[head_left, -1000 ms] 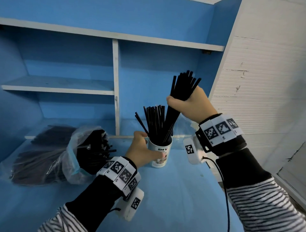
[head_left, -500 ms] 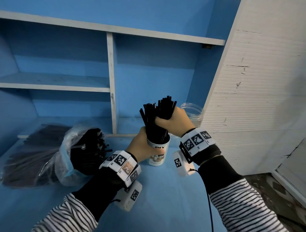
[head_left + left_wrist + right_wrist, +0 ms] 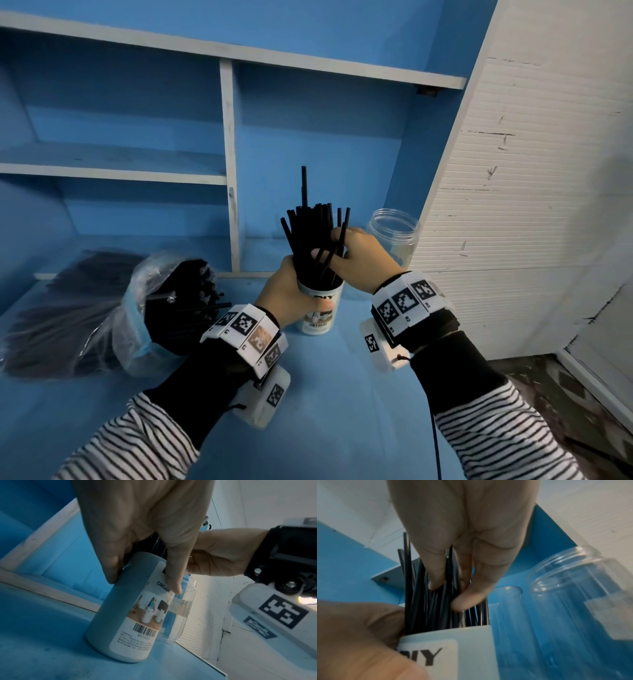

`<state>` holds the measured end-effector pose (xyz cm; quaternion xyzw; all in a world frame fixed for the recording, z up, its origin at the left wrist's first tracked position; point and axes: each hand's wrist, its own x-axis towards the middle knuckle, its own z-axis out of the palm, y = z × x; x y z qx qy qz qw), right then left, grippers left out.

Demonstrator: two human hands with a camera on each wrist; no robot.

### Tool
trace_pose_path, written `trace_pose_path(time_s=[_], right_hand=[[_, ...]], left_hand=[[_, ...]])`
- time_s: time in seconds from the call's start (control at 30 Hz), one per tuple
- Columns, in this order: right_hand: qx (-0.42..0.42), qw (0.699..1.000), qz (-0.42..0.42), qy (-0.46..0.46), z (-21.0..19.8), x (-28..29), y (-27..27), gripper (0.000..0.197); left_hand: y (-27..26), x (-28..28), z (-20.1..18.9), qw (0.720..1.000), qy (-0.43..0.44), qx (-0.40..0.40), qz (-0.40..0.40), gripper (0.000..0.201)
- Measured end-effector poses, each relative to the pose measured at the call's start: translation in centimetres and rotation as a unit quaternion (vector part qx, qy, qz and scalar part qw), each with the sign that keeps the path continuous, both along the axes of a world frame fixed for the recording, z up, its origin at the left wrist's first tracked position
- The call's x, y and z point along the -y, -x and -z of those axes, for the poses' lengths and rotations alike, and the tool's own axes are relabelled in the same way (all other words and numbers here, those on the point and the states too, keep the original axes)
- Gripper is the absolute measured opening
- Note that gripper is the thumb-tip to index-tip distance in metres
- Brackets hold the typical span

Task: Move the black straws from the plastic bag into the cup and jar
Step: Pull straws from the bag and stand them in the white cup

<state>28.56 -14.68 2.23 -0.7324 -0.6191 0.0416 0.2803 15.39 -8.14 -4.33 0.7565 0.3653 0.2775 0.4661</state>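
A white labelled cup [image 3: 320,308] stands on the blue table, packed with upright black straws [image 3: 310,233]; one straw pokes up above the rest. My left hand [image 3: 291,289] grips the cup's left side, fingers wrapped round it [image 3: 118,555]. My right hand [image 3: 334,246] is at the cup's right, just above the rim, its fingers [image 3: 436,577] curled in among the straws [image 3: 418,595] and holding some. An empty clear jar [image 3: 394,236] stands just right of and behind the cup [image 3: 453,655]. The plastic bag [image 3: 137,308] lies at left, full of black straws.
Blue shelving [image 3: 227,164] with a white upright rises behind the table. A white ribbed panel [image 3: 513,205] stands close on the right, next to the jar [image 3: 582,601]. The table's right edge [image 3: 205,661] drops to the floor.
My right hand came down from high above the cup, lowering its bundle of straws into the cup; the straws now stand in it. My left hand kept hold of the cup.
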Motion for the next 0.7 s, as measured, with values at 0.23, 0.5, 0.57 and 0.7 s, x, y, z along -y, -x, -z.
trace_pose_path(time_s=[0.23,0.5,0.57,0.7], right_hand=[[-0.206,0.978,0.006,-0.031,-1.6,0.8,1.1,0.037],[-0.177,0.966,0.009,-0.19,-3.1,0.3,1.5,0.022],[-0.147,0.962,-0.046,-0.225,-4.1,0.2,2.4,0.035],[-0.026,0.982,-0.13,-0.138,-5.0,-0.3,3.4,0.045]], left_hand=[[0.1,-0.3,0.2,1.0,0.0,-0.007,0.002,0.082],[0.4,-0.2,0.2,1.0,0.002,-0.011,0.009,0.084],[0.4,-0.1,0.2,1.0,0.015,-0.003,0.011,0.081],[0.4,0.0,0.0,1.0,0.027,-0.002,0.008,0.075]])
